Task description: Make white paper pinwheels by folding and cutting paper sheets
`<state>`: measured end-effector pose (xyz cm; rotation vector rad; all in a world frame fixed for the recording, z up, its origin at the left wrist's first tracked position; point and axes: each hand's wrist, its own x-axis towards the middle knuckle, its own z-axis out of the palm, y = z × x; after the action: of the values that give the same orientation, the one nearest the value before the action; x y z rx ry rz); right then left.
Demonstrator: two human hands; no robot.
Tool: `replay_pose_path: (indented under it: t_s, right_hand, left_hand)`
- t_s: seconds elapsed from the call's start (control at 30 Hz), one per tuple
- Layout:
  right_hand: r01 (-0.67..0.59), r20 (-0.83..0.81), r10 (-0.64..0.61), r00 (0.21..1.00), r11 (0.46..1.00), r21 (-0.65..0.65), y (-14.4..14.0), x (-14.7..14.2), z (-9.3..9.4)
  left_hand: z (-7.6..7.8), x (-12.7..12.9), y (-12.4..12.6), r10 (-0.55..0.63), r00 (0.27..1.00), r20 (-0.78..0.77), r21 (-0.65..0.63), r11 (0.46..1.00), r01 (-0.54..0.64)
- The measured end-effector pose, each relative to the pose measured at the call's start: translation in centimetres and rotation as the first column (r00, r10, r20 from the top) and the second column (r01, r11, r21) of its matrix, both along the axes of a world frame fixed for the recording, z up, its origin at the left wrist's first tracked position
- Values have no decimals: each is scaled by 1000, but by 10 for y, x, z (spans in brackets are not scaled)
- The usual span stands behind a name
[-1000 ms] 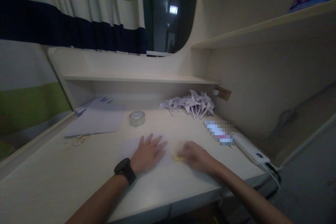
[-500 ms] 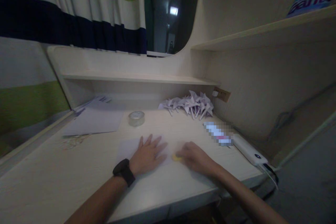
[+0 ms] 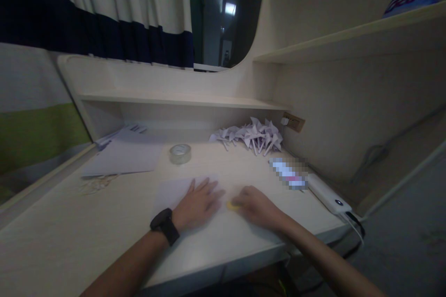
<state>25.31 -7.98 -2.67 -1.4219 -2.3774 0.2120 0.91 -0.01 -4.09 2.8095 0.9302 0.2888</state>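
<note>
Two hands are laid on the desk (image 3: 104, 222). The left hand (image 3: 197, 204) is spread flat, fingers wide, on a sheet of paper (image 3: 174, 191). Just beside it, the right hand (image 3: 256, 205) is curled around a small yellow object (image 3: 230, 205), possibly an eraser, pressed at the sheet's edge. A tape roll (image 3: 180, 153) sits beyond the left hand.

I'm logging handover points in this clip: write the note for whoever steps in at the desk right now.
Left hand: flat, fingers spread, pressing the paper sheet onto the desk.
Right hand: curled on a small yellow thing at the sheet's right edge; what it is cannot be told.
Done: a pile of folded paper pieces lies at the back right.
Left: this sheet looks flat and unfolded. Tape roll and spare sheets lie untouched, back left.
</note>
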Motion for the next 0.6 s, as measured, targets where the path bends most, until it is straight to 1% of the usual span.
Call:
replay_pose_path:
  t_s: [0.2, 0.37, 0.6]
  right_hand:
    - [92, 20, -94, 995, 992, 80, -1, -8, -10]
    - [74, 24, -78, 997, 990, 120, -2, -9, -16]
    - [104, 0, -105, 994, 985, 137, -6, -13, -20]
  left_hand:
    - [-2, 0, -4, 11, 1000, 7, 21, 1000, -11]
    - [-4, 1, -3, 34, 999, 9, 29, 999, -35]
    - [-7, 1, -3, 45, 999, -4, 42, 998, -45]
